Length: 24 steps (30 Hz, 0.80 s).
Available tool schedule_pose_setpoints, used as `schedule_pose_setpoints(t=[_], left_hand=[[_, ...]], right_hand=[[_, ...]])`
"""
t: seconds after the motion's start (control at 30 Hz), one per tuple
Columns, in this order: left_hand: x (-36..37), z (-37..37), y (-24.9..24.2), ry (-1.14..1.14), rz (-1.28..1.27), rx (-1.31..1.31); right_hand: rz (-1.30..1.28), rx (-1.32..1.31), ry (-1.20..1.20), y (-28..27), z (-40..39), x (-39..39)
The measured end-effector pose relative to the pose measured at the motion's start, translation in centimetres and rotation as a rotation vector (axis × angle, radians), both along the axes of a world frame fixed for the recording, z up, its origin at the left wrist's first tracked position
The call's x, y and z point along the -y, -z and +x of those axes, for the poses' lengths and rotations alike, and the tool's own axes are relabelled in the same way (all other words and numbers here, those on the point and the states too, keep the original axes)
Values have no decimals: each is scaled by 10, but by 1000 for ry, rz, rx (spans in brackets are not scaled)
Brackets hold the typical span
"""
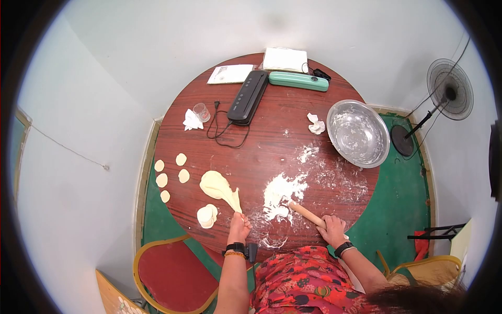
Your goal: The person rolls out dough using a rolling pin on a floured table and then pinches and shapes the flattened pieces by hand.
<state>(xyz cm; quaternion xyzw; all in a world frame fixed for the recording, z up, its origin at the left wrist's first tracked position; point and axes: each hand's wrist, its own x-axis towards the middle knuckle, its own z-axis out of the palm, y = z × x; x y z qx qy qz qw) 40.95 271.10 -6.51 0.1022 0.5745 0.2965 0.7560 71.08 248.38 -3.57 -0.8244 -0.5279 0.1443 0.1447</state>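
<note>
My left hand (240, 228) is closed on the narrow, stretched end of a large piece of pale dough (215, 186), whose thick part lies on the table. Just left of that hand sits a small stack of dough rounds (207, 216). My right hand (333, 231) grips one end of a wooden rolling pin (307, 214). The pin's far end reaches the edge of a patch of white flour (282, 194). Several flat dough rounds (162, 180) lie apart from each other near the table's left edge.
A metal basin (357, 134) dusted with flour stands on the round table (282, 136) at right. Farther back are a black corded appliance (249, 98), a green appliance (298, 81), a glass (201, 111) and crumpled tissues (316, 124). A red chair (178, 275) is at lower left, a fan (448, 93) at right.
</note>
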Motion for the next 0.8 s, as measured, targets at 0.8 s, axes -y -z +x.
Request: schedule_pose_setpoints(t=[0.8], left_hand=[[9,-19,-21,263,-7,246]], right_hand=[[25,19,-23,0,1,1]])
